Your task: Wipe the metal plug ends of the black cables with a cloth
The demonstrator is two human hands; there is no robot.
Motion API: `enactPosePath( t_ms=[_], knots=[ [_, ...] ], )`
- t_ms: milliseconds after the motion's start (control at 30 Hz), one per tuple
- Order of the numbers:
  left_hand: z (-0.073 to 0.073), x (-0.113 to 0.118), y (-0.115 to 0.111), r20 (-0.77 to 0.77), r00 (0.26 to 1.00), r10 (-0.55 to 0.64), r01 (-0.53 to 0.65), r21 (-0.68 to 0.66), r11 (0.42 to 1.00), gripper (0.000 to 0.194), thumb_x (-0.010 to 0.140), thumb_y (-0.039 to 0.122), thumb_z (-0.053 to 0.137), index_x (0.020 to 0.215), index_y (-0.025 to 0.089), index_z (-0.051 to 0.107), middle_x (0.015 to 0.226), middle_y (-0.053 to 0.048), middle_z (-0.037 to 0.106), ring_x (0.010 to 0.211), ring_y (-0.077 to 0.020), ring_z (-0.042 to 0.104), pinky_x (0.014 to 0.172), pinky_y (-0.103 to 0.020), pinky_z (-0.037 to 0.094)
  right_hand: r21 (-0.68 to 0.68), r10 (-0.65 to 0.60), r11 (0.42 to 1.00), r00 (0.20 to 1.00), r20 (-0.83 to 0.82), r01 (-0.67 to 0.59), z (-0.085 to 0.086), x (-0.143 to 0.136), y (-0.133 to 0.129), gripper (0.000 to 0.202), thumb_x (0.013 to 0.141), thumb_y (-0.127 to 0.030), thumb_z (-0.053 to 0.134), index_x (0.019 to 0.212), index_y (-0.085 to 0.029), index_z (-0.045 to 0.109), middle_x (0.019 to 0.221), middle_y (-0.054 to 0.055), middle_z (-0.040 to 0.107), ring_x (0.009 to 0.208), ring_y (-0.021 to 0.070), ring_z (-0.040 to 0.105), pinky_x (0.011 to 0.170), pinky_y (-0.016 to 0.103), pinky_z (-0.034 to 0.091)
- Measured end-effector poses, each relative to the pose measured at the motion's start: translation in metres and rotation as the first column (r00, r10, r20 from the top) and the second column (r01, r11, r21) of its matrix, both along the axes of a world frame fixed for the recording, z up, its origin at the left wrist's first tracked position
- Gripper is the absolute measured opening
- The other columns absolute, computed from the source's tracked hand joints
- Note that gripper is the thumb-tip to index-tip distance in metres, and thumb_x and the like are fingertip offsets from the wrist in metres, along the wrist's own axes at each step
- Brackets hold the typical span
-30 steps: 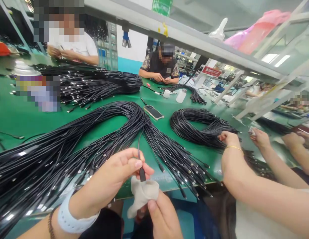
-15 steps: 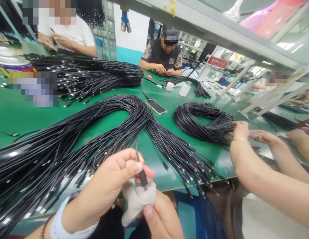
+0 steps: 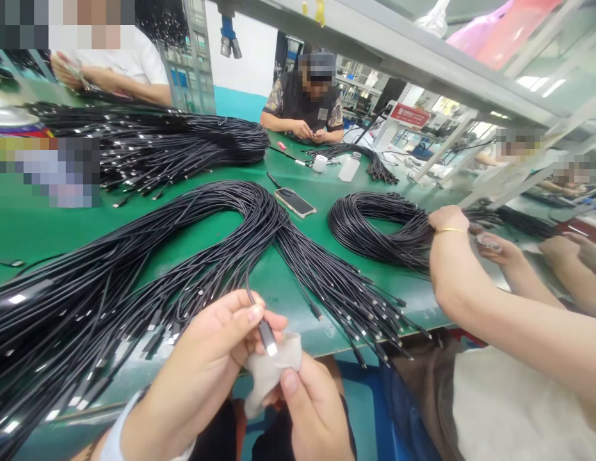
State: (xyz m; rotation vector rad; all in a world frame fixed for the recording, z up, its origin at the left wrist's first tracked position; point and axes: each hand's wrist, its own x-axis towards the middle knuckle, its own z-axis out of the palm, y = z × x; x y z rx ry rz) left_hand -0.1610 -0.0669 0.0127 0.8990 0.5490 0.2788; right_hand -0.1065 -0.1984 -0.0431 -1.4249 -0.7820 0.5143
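My left hand (image 3: 209, 362) pinches the plug end of one black cable (image 3: 265, 335) between thumb and fingers, just off the table's near edge. The cable runs up into the big looped bundle of black cables (image 3: 182, 256) lying on the green table (image 3: 29, 224). My right hand (image 3: 312, 416) holds a small grey-white cloth (image 3: 271, 371) pressed under the plug's metal tip. A white band is on my left wrist.
A co-worker's arm (image 3: 470, 288) at the right reaches into a second cable coil (image 3: 374, 230). A phone (image 3: 295, 202) and small white bottles (image 3: 348, 168) lie mid-table. Another cable pile (image 3: 173, 144) sits far left. People sit across the table; a metal shelf runs overhead.
The plug has tilted and slid a little left against the cloth. The co-worker's hand moved up toward the far side of the right coil. The view shifted slightly.
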Motion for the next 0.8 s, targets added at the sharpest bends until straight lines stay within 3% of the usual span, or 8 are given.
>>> enactPosePath(
  t_ms=[300, 800],
  knots=[
    [0.0022, -0.0022, -0.0003, 0.025, 0.999, 0.022, -0.018, -0.125, 0.992, 0.007, 0.082, 0.022, 0.064, 0.080, 0.017, 0.062, 0.073, -0.002, 0.066, 0.060, -0.0106, 0.057, 0.054, -0.019, 0.050, 0.020, 0.044, 0.999, 0.999, 0.017, -0.045, 0.0086, -0.0008, -0.0021, 0.028, 0.097, -0.032, 0.043, 0.078, -0.020, 0.059, 0.074, 0.003, 0.063, 0.066, 0.0140, 0.058, 0.063, 0.021, 0.047],
    [0.0042, -0.0029, 0.0000, -0.003, 1.000, -0.006, 0.006, -0.061, 0.998, 0.010, 0.086, 0.023, 0.058, 0.078, 0.017, 0.059, 0.071, -0.003, 0.065, 0.060, -0.0114, 0.058, 0.055, -0.019, 0.049, 0.037, 0.066, 0.997, 0.997, 0.029, -0.067, 0.0087, -0.0004, -0.0009, 0.023, 0.097, -0.029, 0.044, 0.081, -0.021, 0.059, 0.077, 0.000, 0.061, 0.069, 0.0119, 0.057, 0.065, 0.019, 0.045]
  ],
)
